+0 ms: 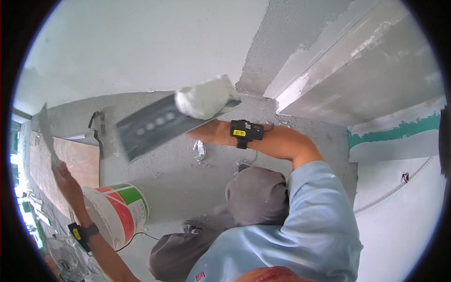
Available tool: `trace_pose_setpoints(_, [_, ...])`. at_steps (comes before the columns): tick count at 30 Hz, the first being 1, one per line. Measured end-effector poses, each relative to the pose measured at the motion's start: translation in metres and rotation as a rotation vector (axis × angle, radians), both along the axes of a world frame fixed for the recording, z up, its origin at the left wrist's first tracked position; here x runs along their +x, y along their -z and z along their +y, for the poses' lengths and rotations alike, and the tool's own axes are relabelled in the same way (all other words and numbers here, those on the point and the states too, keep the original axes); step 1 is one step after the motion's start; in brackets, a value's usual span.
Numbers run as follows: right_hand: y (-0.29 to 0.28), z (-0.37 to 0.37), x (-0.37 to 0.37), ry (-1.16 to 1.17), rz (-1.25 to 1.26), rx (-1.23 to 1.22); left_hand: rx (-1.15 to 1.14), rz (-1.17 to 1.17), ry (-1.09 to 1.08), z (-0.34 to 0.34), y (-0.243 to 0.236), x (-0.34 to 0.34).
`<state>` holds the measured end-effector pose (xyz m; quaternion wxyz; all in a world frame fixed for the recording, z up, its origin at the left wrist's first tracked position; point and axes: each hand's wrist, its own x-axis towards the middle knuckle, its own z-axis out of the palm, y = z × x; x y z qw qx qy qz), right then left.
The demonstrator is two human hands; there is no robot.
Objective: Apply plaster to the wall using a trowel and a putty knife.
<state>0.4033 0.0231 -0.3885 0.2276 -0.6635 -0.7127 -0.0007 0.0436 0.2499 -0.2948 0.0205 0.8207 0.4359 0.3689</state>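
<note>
My right hand [205, 133] holds up a long dark-grey plastering trowel [152, 129]; its fingers are hidden behind the plate. A thick white lump of plaster [204, 99] lies on the trowel's far right part, both a little blurred. At the left, my left hand [69, 185] grips a thin flat-bladed tool [47, 131], seen nearly edge-on and pointing up, so its exact kind is unclear. The two tools are well apart. Below and right of my left hand stands a white bucket [105, 211] with a red and green label.
Ahead rises a pale wall [141, 47] with a rough grey strip [277, 42]. A boxed, partly coated ledge [361, 70] runs along the right. A board [70, 164] lies at the left, near a black strap-like thing [97, 131]. A crumpled scrap [199, 150] lies on the floor.
</note>
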Motion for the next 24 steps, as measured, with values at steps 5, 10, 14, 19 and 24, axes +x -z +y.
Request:
trace_pose_setpoints(5, [0.158, -0.076, 0.07, 0.287, 0.017, -0.003, -0.237, -0.06, -0.01, -0.001, 0.003, 0.02])
trace_pose_setpoints(10, [0.223, -0.114, 0.11, 0.533, 0.094, -0.161, -0.196, -0.087, -0.095, -0.047, 0.001, 0.063])
trace_pose_setpoints(14, [0.249, -0.124, 0.145, 0.516, -0.21, -0.148, -0.242, 0.011, -0.103, -0.042, 0.005, 0.07])
trace_pose_setpoints(19, [0.256, -0.118, 0.18, 0.582, 0.078, -0.46, -0.222, 0.012, -0.103, -0.044, 0.007, 0.087])
trace_pose_setpoints(24, [0.255, -0.102, 0.201, 0.552, 0.243, -0.578, -0.225, -0.001, -0.076, -0.053, 0.001, 0.104])
